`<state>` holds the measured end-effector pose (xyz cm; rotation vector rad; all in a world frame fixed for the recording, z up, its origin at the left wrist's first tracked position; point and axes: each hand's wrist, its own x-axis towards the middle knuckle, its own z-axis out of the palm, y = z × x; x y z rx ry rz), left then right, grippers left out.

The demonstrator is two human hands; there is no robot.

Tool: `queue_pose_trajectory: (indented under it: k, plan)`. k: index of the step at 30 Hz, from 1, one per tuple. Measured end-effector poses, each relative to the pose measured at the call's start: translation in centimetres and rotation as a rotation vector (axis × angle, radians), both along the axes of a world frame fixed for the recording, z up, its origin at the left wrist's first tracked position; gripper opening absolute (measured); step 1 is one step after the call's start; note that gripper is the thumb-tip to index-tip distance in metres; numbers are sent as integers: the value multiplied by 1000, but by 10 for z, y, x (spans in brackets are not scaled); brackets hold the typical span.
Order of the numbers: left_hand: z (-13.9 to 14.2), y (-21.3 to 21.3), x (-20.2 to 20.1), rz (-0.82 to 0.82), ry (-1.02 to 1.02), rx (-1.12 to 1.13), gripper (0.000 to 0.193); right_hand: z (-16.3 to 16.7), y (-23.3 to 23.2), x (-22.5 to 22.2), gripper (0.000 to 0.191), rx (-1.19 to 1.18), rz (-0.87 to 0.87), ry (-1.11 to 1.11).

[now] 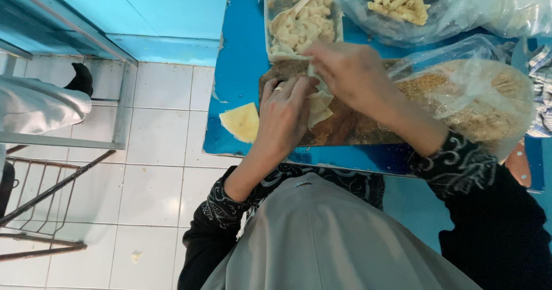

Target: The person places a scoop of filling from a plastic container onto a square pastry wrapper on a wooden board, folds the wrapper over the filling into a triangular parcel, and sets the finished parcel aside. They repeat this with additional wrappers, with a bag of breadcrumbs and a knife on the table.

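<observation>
Both hands work over a dark brown wooden cutting board (pixel 345 123) near the front edge of the glossy blue tabletop (pixel 238 77). Left hand (pixel 284 114), ring on one finger, lies palm down on the board, fingers curled loosely and pressing on a thin pale square dough wrapper (pixel 319 109). Right hand (pixel 351 74) comes in from the right, fingertips pinched on the wrapper's upper edge, folding it; neither hand is fully closed. The wrapper sits mid-board, between the two hands, partly hidden by them.

A second pale yellow wrapper sheet (pixel 242 121) lies flat on the tabletop just left of the board, near the front-left corner. Behind the board, a clear rectangular plastic tub (pixel 302 22) holds whitish chopped filling with a pale utensil handle sticking out. Toward the back right, a clear plastic bag (pixel 402 2) holds short finished pale rolls. On the right side, a large clear plastic bag of golden breadcrumbs (pixel 489 100) touches the board's right end. Black patterned sleeves (pixel 460 166) cover both forearms. White tiled floor (pixel 155 169) to the left of the tabletop.
</observation>
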<state>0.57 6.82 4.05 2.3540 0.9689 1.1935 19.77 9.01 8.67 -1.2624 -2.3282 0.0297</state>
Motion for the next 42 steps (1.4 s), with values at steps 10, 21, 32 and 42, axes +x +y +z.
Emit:
queue_pose_trajectory:
  k: [10, 21, 32, 42]
  plan:
    - [-8, 1, -4, 9, -63, -63, 31, 1, 17, -3, 32, 378, 96, -402]
    - [-9, -2, -3, 5, -105, -45, 31, -2, 26, 1, 34, 347, 167, -596]
    - [-10, -2, -3, 11, -108, -91, 32, 4, 31, 3, 36, 326, 270, -566]
    - [-11, -3, -1, 26, -116, -96, 28, 21, 28, 9, 20, 343, 213, -472]
